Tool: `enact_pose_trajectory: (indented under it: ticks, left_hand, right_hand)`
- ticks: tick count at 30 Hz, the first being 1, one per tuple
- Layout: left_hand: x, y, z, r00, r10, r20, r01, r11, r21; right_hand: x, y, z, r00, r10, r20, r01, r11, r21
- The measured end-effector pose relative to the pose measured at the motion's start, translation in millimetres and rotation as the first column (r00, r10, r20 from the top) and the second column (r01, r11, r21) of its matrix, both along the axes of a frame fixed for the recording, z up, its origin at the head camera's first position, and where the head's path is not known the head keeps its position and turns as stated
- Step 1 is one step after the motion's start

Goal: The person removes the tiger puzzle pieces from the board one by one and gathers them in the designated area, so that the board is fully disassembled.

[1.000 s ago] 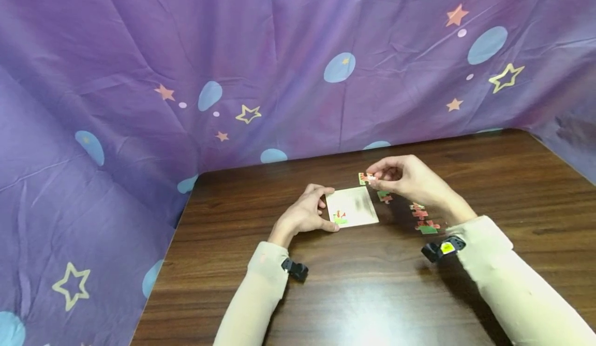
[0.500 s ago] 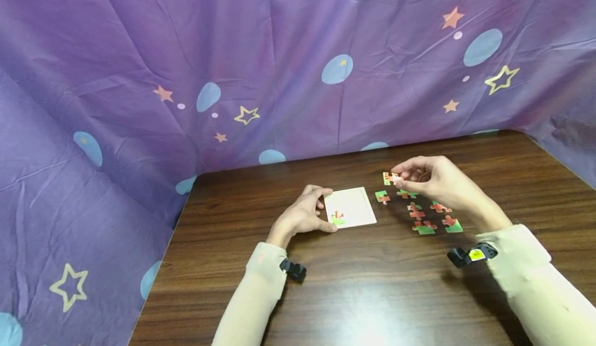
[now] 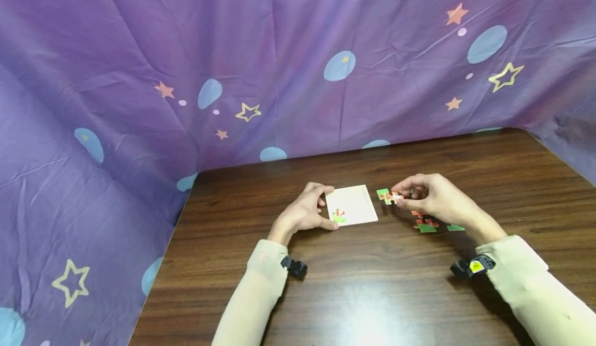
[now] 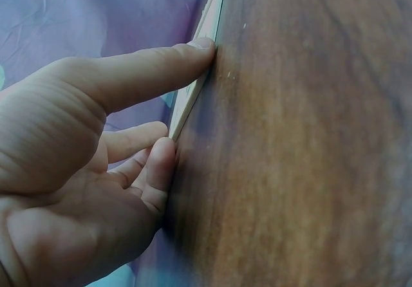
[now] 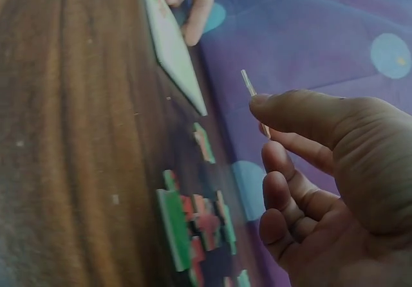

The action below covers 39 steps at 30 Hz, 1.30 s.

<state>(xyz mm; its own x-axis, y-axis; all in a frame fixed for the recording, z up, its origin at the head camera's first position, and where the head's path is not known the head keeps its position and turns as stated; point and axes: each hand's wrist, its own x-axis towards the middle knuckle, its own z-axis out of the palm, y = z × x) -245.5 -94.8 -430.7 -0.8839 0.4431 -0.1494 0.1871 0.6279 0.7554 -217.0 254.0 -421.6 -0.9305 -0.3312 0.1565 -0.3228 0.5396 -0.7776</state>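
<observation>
A flat square puzzle board (image 3: pixel 355 201), pale and shallow-rimmed, lies on the table with one green and red jigsaw piece (image 3: pixel 339 217) in its near left corner. My left hand (image 3: pixel 302 211) holds the board at its left side, thumb at the near edge and forefinger at the far corner. In the left wrist view, the thumb (image 4: pixel 161 68) presses against the board's edge. Right of the board, my right hand (image 3: pixel 440 198) pinches a small jigsaw piece between thumb and fingertips; the right wrist view shows that jigsaw piece (image 5: pixel 246 81) edge-on, raised off the table.
A loose jigsaw piece (image 3: pixel 382 194) lies just right of the board, partly overlapped by the held one. Several more red and green pieces (image 3: pixel 426 226) are spread under and beside my right hand. A purple patterned cloth (image 3: pixel 298 77) hangs behind the brown wooden table (image 3: pixel 261 294).
My right hand first moves right, away from the board with the jigsaw piece, then comes lower, nearer the loose pieces. My left hand stays on the board.
</observation>
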Motion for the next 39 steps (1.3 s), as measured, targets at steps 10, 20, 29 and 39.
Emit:
enact_pose_trajectory:
  ticks: [10, 20, 29, 39]
  left_hand:
    - [-1.5, 3.0, -0.3, 1.0, -0.011, -0.011, 0.011, 1.0, 0.003]
    - [-1.4, 1.7, -1.5, 1.0, -0.007, -0.012, 0.007, 1.0, 0.004]
    - [0.4, 0.9, 0.2, 1.0, -0.008, -0.003, 0.008, 1.0, 0.008]
    - [0.6, -0.2, 0.2, 1.0, -0.008, -0.009, 0.008, 1.0, 0.001]
  right_hand:
    - [-3.7, 4, -16.1, 0.998, 0.011, -0.062, -0.006, 0.997, 0.072]
    - [-5.0, 3, -17.1, 1.0, 0.005, -0.02, -0.003, 0.995, 0.099]
    - [-5.4, 3, -21.0, 1.0, 0.016, -0.013, -0.014, 0.99, 0.141]
    - [-5.9, 1, -23.4, 0.999, 0.026, -0.025, -0.022, 0.986, 0.164]
